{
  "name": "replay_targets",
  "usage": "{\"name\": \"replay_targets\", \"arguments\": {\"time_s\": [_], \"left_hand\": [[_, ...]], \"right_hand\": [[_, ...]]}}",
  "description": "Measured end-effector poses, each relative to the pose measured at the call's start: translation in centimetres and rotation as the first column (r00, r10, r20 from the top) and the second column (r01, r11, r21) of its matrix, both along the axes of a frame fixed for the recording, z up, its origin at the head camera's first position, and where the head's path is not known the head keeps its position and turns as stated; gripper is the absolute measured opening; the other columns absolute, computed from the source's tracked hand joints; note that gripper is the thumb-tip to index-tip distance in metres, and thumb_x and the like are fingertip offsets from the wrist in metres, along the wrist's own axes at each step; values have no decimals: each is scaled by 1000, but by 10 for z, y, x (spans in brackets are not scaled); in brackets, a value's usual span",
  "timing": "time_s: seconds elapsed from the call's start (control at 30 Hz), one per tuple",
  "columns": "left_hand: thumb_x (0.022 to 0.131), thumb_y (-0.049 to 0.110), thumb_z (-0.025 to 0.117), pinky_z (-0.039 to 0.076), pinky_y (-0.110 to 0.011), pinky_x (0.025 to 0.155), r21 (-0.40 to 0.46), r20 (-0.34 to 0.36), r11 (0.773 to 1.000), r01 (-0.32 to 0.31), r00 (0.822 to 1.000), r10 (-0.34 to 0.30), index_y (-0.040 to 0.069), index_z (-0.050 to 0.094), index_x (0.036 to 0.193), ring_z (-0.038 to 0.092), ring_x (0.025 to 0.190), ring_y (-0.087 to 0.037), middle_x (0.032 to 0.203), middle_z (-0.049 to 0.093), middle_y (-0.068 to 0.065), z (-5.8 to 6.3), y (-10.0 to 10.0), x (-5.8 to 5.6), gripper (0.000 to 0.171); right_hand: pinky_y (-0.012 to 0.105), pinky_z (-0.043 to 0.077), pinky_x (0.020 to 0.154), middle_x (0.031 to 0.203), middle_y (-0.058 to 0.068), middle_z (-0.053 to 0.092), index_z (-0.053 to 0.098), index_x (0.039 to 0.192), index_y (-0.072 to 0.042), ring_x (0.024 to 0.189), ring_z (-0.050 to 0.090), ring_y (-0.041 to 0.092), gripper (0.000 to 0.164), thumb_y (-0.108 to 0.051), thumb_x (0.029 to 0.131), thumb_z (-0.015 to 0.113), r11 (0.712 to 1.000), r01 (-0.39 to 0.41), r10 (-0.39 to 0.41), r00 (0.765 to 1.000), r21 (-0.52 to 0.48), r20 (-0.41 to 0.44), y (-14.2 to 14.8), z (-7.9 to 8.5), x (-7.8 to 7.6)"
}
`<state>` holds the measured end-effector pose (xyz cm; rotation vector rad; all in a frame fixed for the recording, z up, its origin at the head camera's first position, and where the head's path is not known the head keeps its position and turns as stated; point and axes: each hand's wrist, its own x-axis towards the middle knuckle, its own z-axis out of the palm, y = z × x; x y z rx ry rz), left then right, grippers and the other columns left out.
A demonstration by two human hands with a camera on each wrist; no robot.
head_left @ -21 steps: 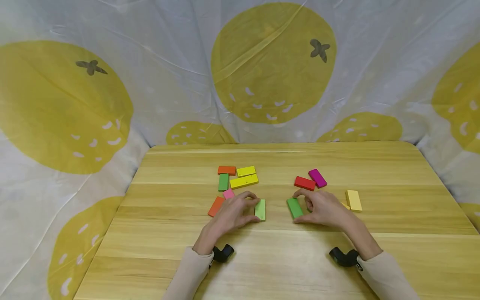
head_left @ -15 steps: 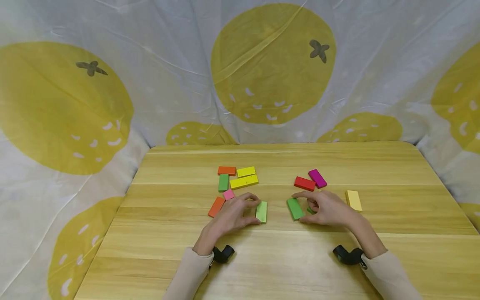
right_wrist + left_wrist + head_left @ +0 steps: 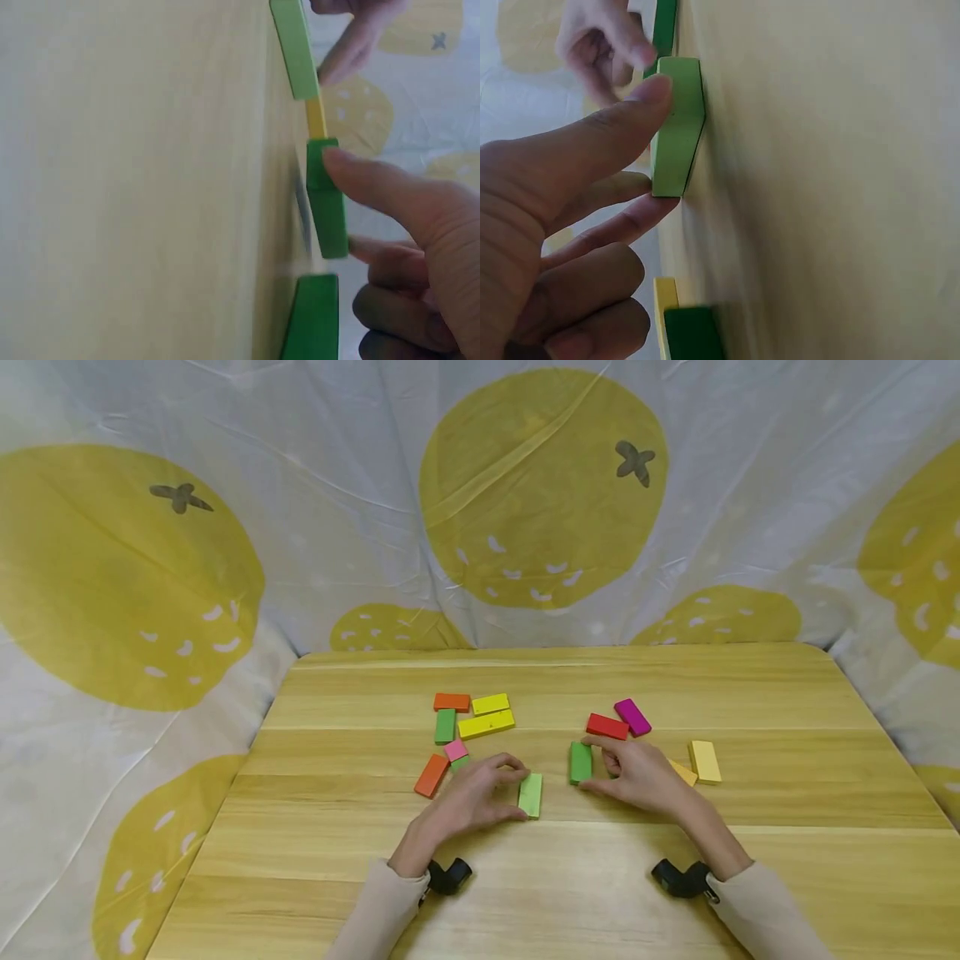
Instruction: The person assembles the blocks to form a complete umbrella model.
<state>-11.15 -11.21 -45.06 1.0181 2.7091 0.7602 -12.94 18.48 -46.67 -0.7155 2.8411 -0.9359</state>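
My left hand (image 3: 480, 793) pinches a light green block (image 3: 530, 796) between thumb and fingers at its two ends. To its right, my right hand (image 3: 637, 777) holds a darker green block (image 3: 581, 763) the same way. A gap separates the two blocks. In the right wrist view the thumb presses one end of the green block (image 3: 328, 210), and a dark shadow lies beside it on the table. Another green block (image 3: 313, 322) lies close to that hand. The left wrist view shows the thumb on the near end of the light green block (image 3: 679, 127).
Orange (image 3: 432, 775), pink (image 3: 455, 750), green (image 3: 446, 727) and yellow blocks (image 3: 486, 723) lie left on the wooden table (image 3: 540, 893). A red block (image 3: 607, 726), a magenta block (image 3: 633, 717) and pale yellow blocks (image 3: 705, 762) lie right. A patterned cloth (image 3: 360, 527) hangs behind.
The left hand has carried the light green block slightly right and toward the person. The right hand's grip has closed on the green block, which has moved left and away and turned straighter.
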Motion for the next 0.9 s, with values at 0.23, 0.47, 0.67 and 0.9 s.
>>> {"name": "replay_targets", "arguments": {"time_s": [0.23,0.47,0.67,0.9], "left_hand": [[85,34,86,56,-26,92,-30,-37,997,69,997,-70,7,70,134,69,107,-16,126,68,-1,-1,17,14,57],[86,35,85,51,-16,76,0,-53,998,68,996,-68,9,72,133,69,93,-15,122,67,-3,-5,22,20,55],[91,30,81,45,-12,67,31,-74,998,62,995,-59,14,75,129,62,81,-11,112,66,-3,-5,19,17,42],[86,32,83,33,-9,55,71,-42,992,100,994,-97,18,78,123,45,66,4,90,69,4,-7,21,15,40]], "right_hand": [[19,25,52,64,-11,39,67,134,-10,55,31,1,59,-33,84,87,994,85,-85,996,-71,11,-22,-4,4],[19,25,50,62,-12,41,66,135,-9,53,31,0,57,-34,88,84,996,74,-75,997,-54,-7,-27,-7,7],[19,22,50,61,-14,38,68,138,-15,53,28,-1,53,-35,91,80,999,45,-45,999,-12,-27,-19,-5,5],[20,19,50,59,-14,34,66,142,-19,52,25,1,54,-39,93,77,998,40,-39,999,50,-20,-17,-2,6]]}}
